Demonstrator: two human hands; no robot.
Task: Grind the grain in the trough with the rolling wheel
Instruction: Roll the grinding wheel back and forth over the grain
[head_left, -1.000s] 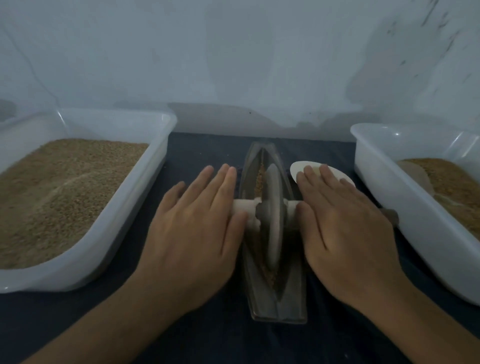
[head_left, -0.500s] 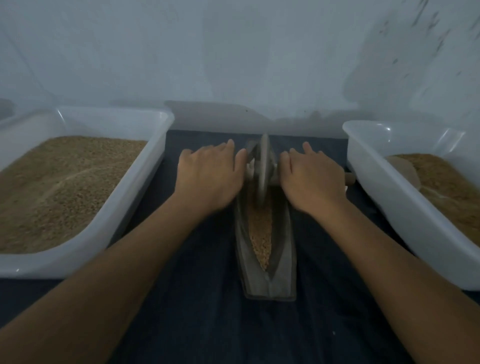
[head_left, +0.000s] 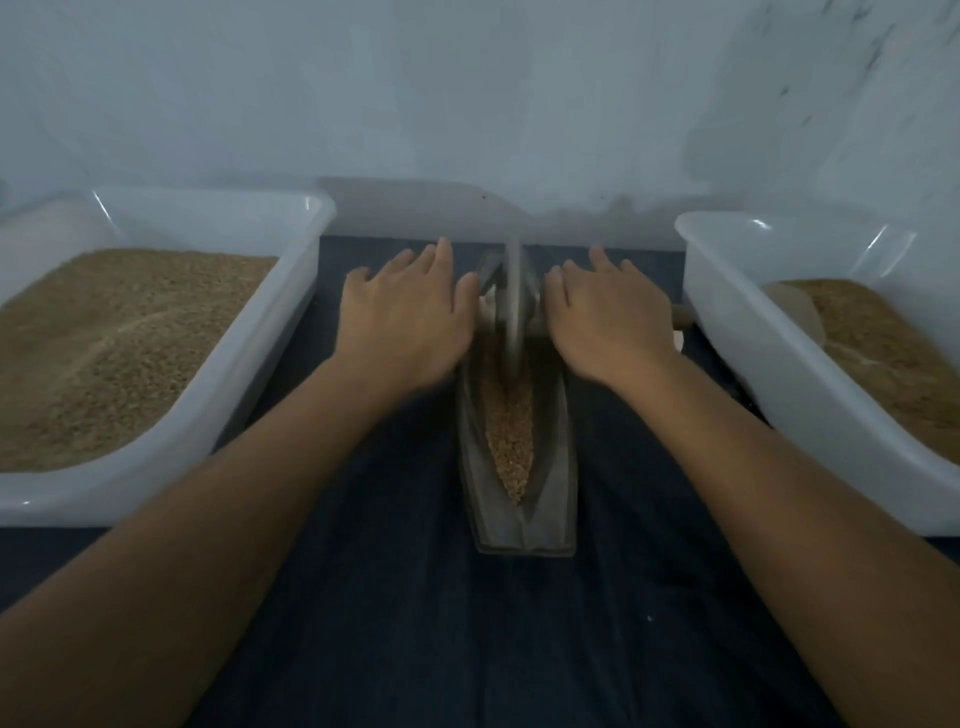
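Saw two bare forearms in my view, both entering from bottom corners, no sleeves reaching into frame. Left hand (head_left: 405, 317) bare: no glove, no ring, no watch or band at wrist that I could make out. Right hand (head_left: 605, 325) likewise bare, wrist uncovered. Fingers (head_left: 441, 257) on left slightly smeared by motion blur, so nails and fine detail unreadable. Dim light flattened everything; noted no markings on either arm.

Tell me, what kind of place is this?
Probably a simple workroom for grinding grain by hand. A trough holding grain sits on a dark cloth, with a wheel in it. Two white tubs of grain stand beside it, against a bare wall.
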